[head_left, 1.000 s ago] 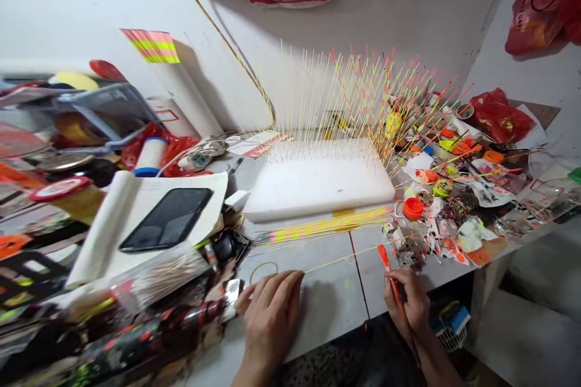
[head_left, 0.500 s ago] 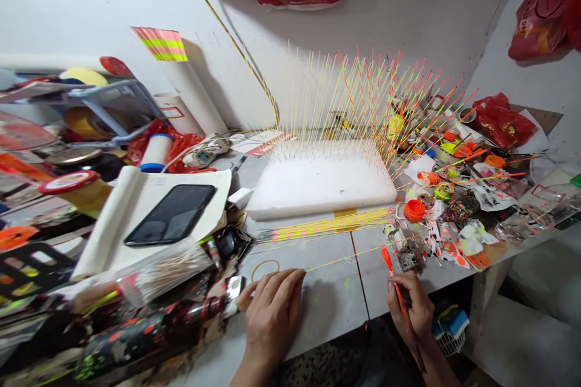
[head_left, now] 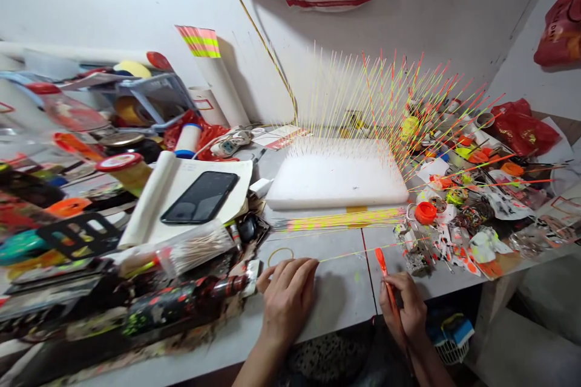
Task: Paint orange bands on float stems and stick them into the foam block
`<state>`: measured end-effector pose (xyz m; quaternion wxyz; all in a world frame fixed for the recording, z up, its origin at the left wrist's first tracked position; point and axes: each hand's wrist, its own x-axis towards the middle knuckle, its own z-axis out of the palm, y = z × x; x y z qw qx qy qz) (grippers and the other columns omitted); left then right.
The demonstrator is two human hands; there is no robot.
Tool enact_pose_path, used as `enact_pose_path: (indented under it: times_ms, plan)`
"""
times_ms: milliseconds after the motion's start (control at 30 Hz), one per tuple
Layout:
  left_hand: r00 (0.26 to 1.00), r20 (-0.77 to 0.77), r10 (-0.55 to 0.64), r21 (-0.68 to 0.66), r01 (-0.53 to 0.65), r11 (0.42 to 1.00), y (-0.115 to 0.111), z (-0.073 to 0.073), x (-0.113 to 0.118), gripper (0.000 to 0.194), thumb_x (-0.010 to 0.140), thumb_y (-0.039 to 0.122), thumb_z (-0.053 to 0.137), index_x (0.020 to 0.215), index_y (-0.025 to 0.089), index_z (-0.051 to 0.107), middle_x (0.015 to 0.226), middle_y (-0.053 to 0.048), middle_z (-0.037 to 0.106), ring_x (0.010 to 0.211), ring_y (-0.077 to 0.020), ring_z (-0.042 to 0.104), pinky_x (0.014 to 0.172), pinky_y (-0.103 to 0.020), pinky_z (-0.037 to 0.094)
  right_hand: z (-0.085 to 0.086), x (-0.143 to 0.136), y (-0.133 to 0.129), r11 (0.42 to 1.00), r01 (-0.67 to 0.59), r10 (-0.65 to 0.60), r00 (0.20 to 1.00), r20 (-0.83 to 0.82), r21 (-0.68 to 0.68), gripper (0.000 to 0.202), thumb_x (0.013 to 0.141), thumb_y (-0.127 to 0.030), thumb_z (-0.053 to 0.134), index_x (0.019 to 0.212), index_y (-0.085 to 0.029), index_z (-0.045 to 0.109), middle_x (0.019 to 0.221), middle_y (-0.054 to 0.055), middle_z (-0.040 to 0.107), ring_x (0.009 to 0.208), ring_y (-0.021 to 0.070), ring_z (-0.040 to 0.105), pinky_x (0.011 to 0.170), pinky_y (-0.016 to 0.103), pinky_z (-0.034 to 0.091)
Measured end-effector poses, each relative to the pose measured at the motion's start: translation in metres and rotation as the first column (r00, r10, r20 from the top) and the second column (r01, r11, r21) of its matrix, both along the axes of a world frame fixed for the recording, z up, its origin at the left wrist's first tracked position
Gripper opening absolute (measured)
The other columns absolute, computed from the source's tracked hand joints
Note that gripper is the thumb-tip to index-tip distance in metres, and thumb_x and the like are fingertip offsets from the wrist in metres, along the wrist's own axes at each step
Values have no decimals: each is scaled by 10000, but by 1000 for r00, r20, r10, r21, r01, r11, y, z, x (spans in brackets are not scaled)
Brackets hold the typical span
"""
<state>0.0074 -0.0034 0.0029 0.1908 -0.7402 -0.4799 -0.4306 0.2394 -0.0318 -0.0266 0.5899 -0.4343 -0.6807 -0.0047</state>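
Observation:
Between the closed fingers of my left hand is the end of a thin yellow-green stick, which points right, low over the table. My right hand is closed around a paintbrush with an orange-coated tip. The brush tip is just below the stick; whether they touch I cannot tell. Beyond both hands lies a bundle of thin yellow and pink striped sticks. Behind it a white foam block holds many upright thin painted sticks. A rubber band rests by my left hand.
Paint-stained jars and scraps, including an orange paint cap, crowd the right. At the left are a phone on a notebook, a bag of cotton swabs and a paint-splattered bottle. The table's front edge is near my forearms.
The view has swung left, so most things sit farther right in the picture. The brush tip has come left along the stick, closer to my left hand. Both hands keep their hold.

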Motion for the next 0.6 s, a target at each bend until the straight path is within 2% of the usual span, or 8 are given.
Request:
enact_pose_path:
  times_ms: [367, 600]
  plan:
    - [1000, -2, 3, -15, -3, 1000, -2, 1, 0, 138, 934, 120, 564, 995, 221, 635, 846, -9, 730, 781, -156, 663, 810, -332, 400, -4, 3, 0, 998, 43, -43, 999, -1, -42, 97, 945, -155, 566, 987, -208, 636, 810, 29, 690, 735, 148, 683, 662, 242, 574]
    - [1000, 24, -12, -7, 13, 1000, -1, 1, 0, 156, 928, 102, 559, 996, 221, 634, 843, -7, 728, 790, -163, 656, 812, -336, 384, -2, 3, -6, 1000, 10, -11, 1000, -14, -21, 140, 929, -115, 563, 1009, -212, 625, 812, 27, 683, 734, 145, 677, 669, 239, 578]
